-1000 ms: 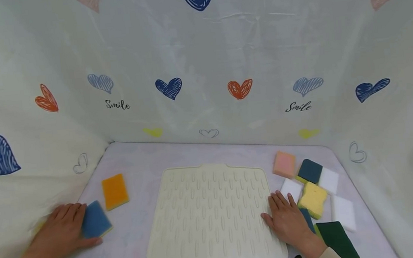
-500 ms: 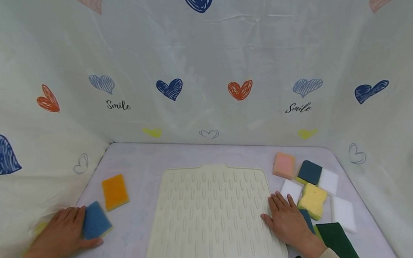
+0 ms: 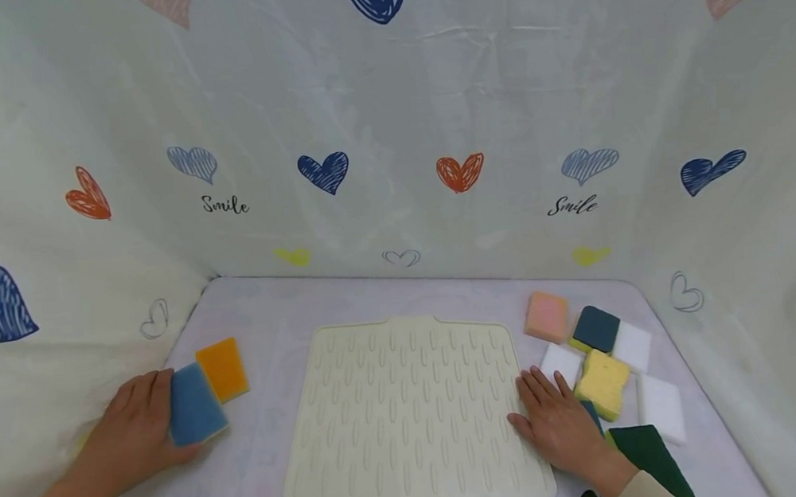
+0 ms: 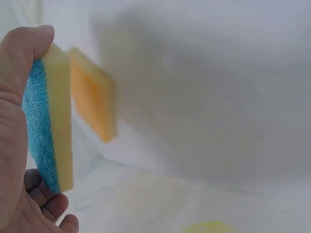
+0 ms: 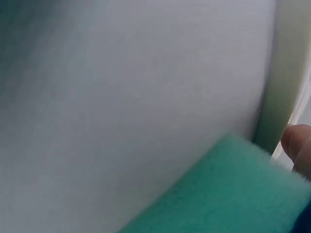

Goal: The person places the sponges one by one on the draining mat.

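My left hand (image 3: 131, 430) grips a blue-and-yellow sponge (image 3: 195, 404) by its edges, thumb on the near side and fingers on the far side. In the left wrist view the sponge (image 4: 59, 121) is tilted up, its blue face towards the palm. Just beyond it lies an orange sponge (image 3: 222, 369), which it partly covers in the head view. My right hand (image 3: 559, 429) lies with its fingers straight over the right edge of the cream ridged mat (image 3: 414, 415). A dark blue sponge (image 3: 592, 414) shows partly beside that hand.
Right of the mat lie a pink sponge (image 3: 547, 316), a navy sponge (image 3: 596, 329), a wavy yellow sponge (image 3: 602, 383), several white sponges (image 3: 661, 407) and a dark green one (image 3: 650, 460). A heart-printed sheet (image 3: 384, 106) surrounds the table (image 3: 260, 310) at back and sides.
The left hand has raised the blue-and-yellow sponge and shifted it slightly right and away, so it overlaps the orange sponge. The right hand is nearly still.
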A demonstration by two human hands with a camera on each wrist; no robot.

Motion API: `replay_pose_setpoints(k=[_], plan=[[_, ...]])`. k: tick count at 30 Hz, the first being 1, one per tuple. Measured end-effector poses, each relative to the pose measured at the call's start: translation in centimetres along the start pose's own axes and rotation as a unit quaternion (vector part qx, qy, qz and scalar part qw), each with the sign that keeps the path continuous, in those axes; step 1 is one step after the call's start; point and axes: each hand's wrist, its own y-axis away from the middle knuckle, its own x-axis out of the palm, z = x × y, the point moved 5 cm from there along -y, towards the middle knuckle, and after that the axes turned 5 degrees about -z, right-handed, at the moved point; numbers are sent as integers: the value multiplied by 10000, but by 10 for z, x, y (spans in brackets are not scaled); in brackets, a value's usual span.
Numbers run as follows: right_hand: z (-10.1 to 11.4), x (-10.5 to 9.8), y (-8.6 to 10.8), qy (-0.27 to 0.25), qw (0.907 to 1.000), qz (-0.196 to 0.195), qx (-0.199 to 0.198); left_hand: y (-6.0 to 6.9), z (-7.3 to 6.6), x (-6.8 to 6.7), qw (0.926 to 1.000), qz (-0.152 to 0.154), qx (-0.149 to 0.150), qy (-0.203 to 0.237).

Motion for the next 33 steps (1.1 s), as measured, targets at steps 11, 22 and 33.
replay_pose_setpoints(k=[11,22,33], plan=[[-3,-7,1,143,9997,23,-193,-39,-49,-31,9878,-1247,896,276],[-1,-5,0,83,9996,256,-77,-85,-96,-25,9859,-598,1531,315],[-1,0,-1,33,9996,281,-81,-125,-132,12,9778,310,2065,192]])
